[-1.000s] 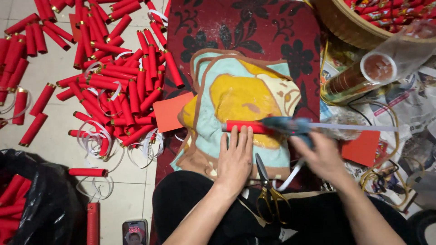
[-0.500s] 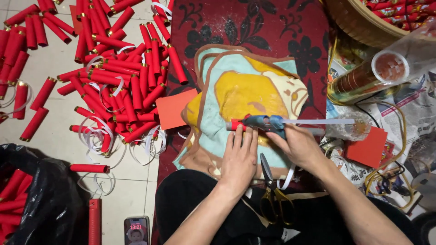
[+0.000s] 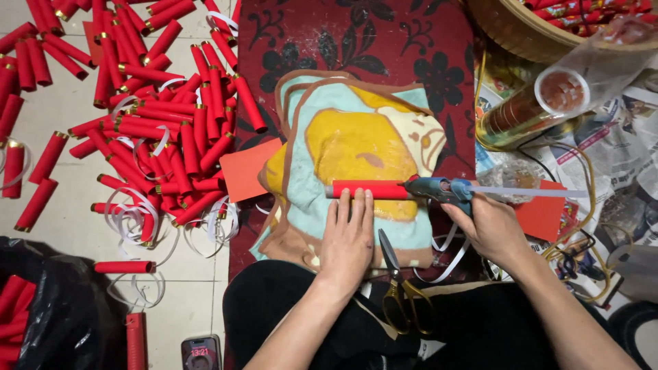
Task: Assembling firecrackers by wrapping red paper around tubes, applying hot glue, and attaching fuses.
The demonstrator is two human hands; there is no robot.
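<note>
At the cushion's [image 3: 356, 147] six o'clock edge the red tube [image 3: 369, 190] is pinned flat by the left hand [image 3: 347, 236], while the glue gun [image 3: 439, 190], gripped by the right hand [image 3: 488, 226], has been brought, apparently, against its three o'clock end for gluing.

Red paper tube [image 3: 369, 190]: 1 cylinder, lying horizontal at frame centre on a folded cloth. Blue glue gun [image 3: 439, 189]: horizontal, nozzle at the tube's right end, translucent glue stick projecting rightward, centre-right of frame.

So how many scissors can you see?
1. The scissors with gold handles lie on the person's lap, between the left hand and the right hand. More could be hidden under the clutter.
</note>
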